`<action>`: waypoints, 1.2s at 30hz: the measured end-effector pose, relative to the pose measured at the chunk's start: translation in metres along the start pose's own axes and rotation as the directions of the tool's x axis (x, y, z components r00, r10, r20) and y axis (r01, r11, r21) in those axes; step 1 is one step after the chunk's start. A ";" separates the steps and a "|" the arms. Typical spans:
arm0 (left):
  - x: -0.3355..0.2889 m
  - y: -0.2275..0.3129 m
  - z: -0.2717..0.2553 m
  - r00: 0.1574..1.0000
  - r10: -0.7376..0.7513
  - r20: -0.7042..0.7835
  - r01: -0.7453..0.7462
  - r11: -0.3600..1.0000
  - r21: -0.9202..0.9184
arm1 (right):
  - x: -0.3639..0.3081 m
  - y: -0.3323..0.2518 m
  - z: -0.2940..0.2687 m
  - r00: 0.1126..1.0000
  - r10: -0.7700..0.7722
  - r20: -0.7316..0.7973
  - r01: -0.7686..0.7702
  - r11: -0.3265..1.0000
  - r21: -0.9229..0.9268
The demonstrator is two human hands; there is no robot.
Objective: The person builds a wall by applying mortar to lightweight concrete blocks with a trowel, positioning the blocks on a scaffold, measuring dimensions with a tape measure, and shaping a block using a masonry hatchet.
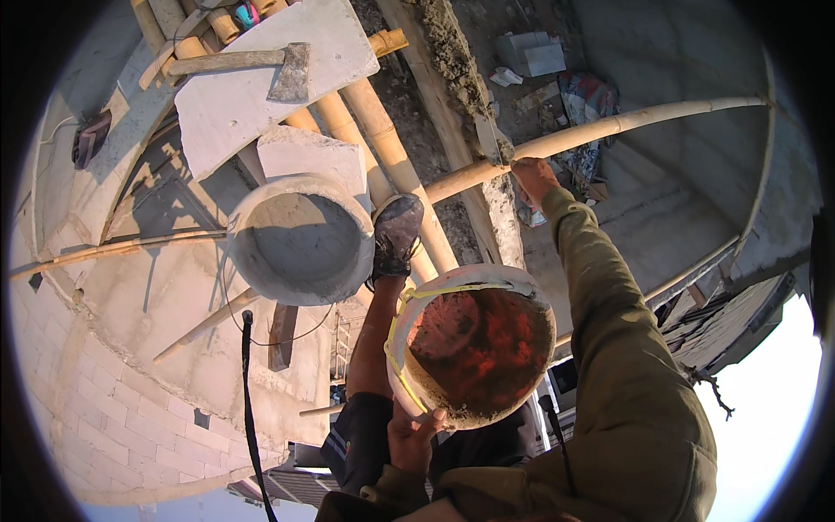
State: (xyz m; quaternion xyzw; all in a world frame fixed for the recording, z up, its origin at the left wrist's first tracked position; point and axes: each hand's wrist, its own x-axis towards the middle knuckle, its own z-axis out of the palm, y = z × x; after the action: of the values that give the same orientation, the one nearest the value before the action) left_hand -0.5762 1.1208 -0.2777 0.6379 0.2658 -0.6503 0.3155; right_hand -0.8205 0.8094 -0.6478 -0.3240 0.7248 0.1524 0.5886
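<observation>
My left hand (412, 438) grips the near rim of a pale bucket (541, 364) with a yellow cord along its rim. The bucket is tilted toward me; reddish patches and dark wet residue show inside. My right arm stretches forward, and my right hand (534, 179) is closed beside a bamboo pole (626, 122). From that hand the flat grey blade of a trowel (490, 139) reaches onto the top of a narrow wall (442, 104) carrying rough wet mortar (448, 50). The fingers hide the trowel's handle.
A second bucket (300, 233), grey inside, stands left of my shoe (398, 228). Bamboo poles (383, 139) form the footing. An axe (291, 74) lies on a white block (326, 39). Debris and a crumpled sack (587, 100) lie lower down beyond the wall.
</observation>
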 end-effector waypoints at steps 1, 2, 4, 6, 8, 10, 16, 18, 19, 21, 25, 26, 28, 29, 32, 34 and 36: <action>0.000 -0.001 -0.001 1.000 0.005 0.003 -0.005 1.000 0.012 | -0.004 0.004 0.002 1.000 -0.001 -0.019 0.001 1.000 -0.020; 0.000 -0.001 -0.001 1.000 0.013 0.001 -0.013 1.000 0.010 | -0.009 0.006 0.003 0.999 -0.003 -0.037 0.002 0.999 -0.041; 0.000 0.002 0.002 1.000 0.030 0.007 -0.030 1.000 0.007 | 0.000 0.026 0.002 0.997 0.039 -0.063 -0.043 0.997 -0.071; -0.001 0.003 0.003 0.999 0.034 0.025 -0.034 0.999 0.017 | 0.008 0.044 -0.005 0.991 0.054 -0.122 -0.064 0.994 -0.083; 0.000 0.002 0.002 0.999 0.044 0.017 -0.045 0.999 0.022 | -0.007 0.030 -0.001 0.996 -0.034 -0.080 0.014 0.972 -0.235; -0.001 -0.001 0.000 0.998 0.052 0.036 -0.053 0.998 0.026 | -0.022 0.033 0.001 0.953 -0.263 -0.151 0.171 0.877 -0.448; -0.003 -0.013 -0.003 0.995 0.092 0.040 -0.093 0.995 0.022 | -0.031 0.070 0.009 0.727 -0.624 -0.286 0.335 0.687 -0.645; -0.002 -0.022 -0.006 0.993 0.103 0.058 -0.105 0.994 0.037 | -0.021 0.086 -0.001 0.857 -0.454 -0.245 0.164 0.691 -0.704; -0.002 -0.027 -0.011 0.992 0.114 0.052 -0.116 0.992 0.045 | -0.020 0.086 0.003 0.799 -0.547 -0.249 0.238 0.668 -0.705; -0.003 -0.038 -0.016 0.988 0.140 0.064 -0.142 0.989 0.030 | -0.022 0.086 0.012 0.653 -0.715 -0.252 0.380 0.596 -0.707; 0.010 -0.079 -0.017 0.959 0.256 0.120 -0.267 0.959 0.091 | -0.017 0.109 -0.027 0.830 -0.484 -0.275 0.105 0.622 -0.776; 0.011 -0.082 -0.014 0.947 0.293 0.130 -0.305 0.948 0.087 | -0.021 0.103 -0.036 0.856 -0.439 -0.273 0.040 0.583 -0.812; 0.003 -0.079 0.003 0.942 0.301 0.151 -0.300 0.953 -0.030 | -0.041 0.094 -0.068 0.894 -0.329 -0.304 -0.098 0.518 -0.850; -0.010 -0.070 0.002 0.964 0.201 0.176 -0.181 0.976 -0.120 | -0.056 0.084 -0.067 0.912 -0.276 -0.303 -0.132 0.502 -0.855; -0.009 -0.110 -0.010 0.904 0.378 0.199 -0.324 0.911 -0.257 | -0.145 0.092 -0.079 0.677 -0.565 -0.472 0.103 0.707 -0.700; -0.012 -0.133 -0.024 0.904 0.392 0.171 -0.355 0.911 -0.211 | -0.218 0.104 -0.093 0.697 -0.513 -0.501 0.110 0.767 -0.632; -0.022 -0.141 -0.025 0.875 0.446 0.187 -0.412 0.890 -0.194 | -0.283 0.128 -0.133 0.675 -0.586 -0.449 0.254 0.756 -0.604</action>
State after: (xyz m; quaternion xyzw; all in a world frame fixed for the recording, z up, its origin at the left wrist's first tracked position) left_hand -0.6656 1.2337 -0.2649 0.5774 0.1272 -0.6105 0.5270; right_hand -0.9758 0.9065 -0.3645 -0.6576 0.7119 0.0730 0.2355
